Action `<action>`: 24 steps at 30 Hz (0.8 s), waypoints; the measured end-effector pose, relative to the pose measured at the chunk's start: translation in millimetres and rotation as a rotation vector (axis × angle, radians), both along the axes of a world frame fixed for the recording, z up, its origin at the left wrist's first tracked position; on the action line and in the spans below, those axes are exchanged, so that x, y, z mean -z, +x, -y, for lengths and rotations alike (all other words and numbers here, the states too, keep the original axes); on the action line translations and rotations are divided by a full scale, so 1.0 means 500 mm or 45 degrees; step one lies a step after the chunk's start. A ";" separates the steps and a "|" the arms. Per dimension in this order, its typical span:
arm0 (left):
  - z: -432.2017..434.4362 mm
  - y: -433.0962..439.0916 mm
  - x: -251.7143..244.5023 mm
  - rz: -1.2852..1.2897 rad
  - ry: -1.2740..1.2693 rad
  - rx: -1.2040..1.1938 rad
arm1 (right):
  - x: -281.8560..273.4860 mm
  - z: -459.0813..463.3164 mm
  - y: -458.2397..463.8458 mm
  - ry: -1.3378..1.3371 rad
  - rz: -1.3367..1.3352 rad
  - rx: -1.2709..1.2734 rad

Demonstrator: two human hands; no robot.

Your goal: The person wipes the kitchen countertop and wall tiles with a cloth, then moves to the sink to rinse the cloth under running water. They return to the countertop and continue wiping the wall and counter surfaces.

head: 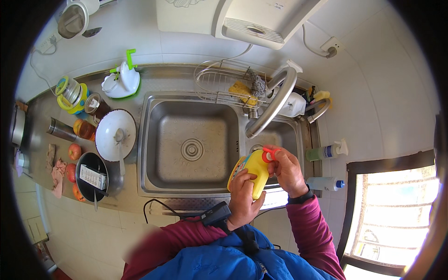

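A yellow plastic bottle (258,176) with a printed label is tilted over the front of the small right sink basin. My left hand (245,194) holds its body from the near side, thumb and fingers spread around it. At the bottle's upper end, the fingers of my right hand (287,169) grip the red cap (268,155). Whether the cap is loose or still seated cannot be told. Just beyond the hands, the curved metal faucet (276,108) reaches over the small basin, whose drain is partly covered by the bottle.
The large steel sink basin (192,140) lies left of the bottle. Behind stands a wire rack (213,78) with a yellow sponge (241,91) and steel wool (257,82). A pump bottle (322,153) and blue-capped bottle (323,183) are at right; a white enamel basin (108,136) holds a spoon.
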State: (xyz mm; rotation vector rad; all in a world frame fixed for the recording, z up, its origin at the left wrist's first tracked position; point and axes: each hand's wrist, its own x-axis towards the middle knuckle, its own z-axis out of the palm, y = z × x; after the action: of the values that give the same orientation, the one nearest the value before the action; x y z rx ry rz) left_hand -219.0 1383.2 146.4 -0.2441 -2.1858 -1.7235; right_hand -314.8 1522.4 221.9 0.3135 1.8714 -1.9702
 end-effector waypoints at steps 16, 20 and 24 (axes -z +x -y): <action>0.005 -0.004 -0.003 -0.031 -0.010 0.044 | 0.005 -0.001 0.020 -0.127 -0.071 0.104; 0.003 -0.006 -0.008 -0.047 -0.020 0.065 | 0.001 -0.011 0.056 -0.080 -0.224 0.345; -0.002 -0.005 -0.010 -0.091 -0.040 0.069 | -0.009 -0.021 0.110 0.446 -0.136 0.216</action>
State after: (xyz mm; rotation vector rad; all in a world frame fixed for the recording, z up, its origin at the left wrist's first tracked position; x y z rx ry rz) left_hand -221.6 1384.3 151.2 -0.3705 -2.1747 -1.6836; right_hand -259.7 1532.8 226.5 0.4901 2.3294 -1.7842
